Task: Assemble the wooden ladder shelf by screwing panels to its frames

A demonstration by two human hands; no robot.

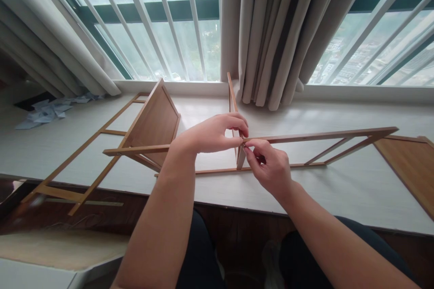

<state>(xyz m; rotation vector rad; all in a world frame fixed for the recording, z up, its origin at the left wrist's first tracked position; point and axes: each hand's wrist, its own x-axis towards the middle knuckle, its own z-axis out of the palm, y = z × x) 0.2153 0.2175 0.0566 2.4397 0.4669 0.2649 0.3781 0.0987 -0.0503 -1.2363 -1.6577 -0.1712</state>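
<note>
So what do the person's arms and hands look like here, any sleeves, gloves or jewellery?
Both forearms are bare up to the frame edge, with no sleeves showing. The left hand and right hand wear no gloves, and no rings, watch or bracelets are visible. Fingernails are short and unpainted.

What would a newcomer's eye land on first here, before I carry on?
Both hands meet at centre: the left hand and right hand pinch the joint where a long bamboo rail meets an upright slat. Left of them a brown panel leans tilted on the white sill; a bunched curtain hangs behind, against the barred window.
</note>
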